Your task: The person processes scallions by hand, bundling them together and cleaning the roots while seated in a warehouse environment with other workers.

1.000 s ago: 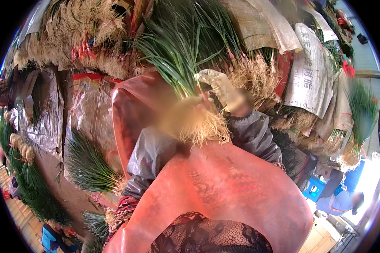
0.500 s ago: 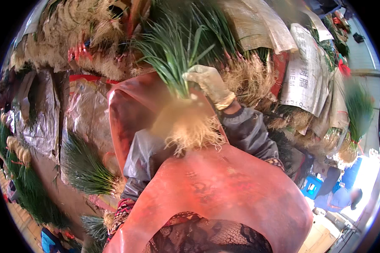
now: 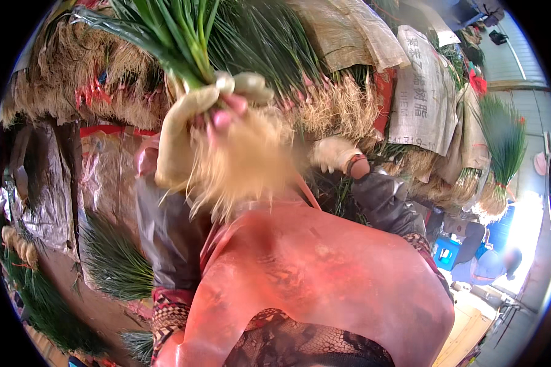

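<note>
Scallions [image 3: 197,56] sit clamped in the gloved left hand [image 3: 179,131] at left, while the right hand [image 3: 335,154] hovers apart, grip unclear!

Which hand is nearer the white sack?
Right. The right hand is left of the white sack's lower end; the left hand is farther left, gripping the onions.

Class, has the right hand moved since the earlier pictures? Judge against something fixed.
Yes. Against the white sack, the right hand has moved rightward, closer to it in the picture, and lower.
</note>
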### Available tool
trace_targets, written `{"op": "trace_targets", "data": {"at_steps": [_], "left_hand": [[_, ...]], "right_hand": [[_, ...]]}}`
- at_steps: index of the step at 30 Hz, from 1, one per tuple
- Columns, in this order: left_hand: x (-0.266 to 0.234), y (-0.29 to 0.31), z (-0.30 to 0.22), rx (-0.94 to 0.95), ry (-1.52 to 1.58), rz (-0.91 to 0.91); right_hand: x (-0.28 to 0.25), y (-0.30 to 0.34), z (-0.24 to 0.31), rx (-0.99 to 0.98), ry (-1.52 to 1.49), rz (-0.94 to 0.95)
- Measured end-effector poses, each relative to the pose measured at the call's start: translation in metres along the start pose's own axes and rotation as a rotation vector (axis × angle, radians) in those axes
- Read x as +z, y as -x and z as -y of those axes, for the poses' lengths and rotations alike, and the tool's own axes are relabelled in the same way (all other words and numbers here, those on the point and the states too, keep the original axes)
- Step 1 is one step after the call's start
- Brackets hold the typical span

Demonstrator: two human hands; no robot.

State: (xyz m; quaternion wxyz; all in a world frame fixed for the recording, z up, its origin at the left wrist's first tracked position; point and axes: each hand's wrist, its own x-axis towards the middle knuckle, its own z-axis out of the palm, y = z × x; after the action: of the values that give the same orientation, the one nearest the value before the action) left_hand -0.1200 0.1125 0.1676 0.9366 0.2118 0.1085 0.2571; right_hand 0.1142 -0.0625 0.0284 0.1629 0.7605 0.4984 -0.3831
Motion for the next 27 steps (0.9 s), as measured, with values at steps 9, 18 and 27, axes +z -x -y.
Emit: {"op": "trace_targets", "data": {"at_steps": [9,18,27], "left_hand": [[-0.062,-0.016,0.060,-0.240,0.257,-0.220],[-0.106,-0.002,0.099,-0.618,0.469,-0.186],[-0.079,0.007,0.103,-0.413,0.348,-0.083]], "right_hand": [[-0.096,-0.087,-0.005,0.028,-0.129,-1.061],[-0.050,-0.006,0.086,-0.308,-1.372,-0.382],[-0.048,-0.022,0.080,-0.488,-1.236,-0.255]]}}
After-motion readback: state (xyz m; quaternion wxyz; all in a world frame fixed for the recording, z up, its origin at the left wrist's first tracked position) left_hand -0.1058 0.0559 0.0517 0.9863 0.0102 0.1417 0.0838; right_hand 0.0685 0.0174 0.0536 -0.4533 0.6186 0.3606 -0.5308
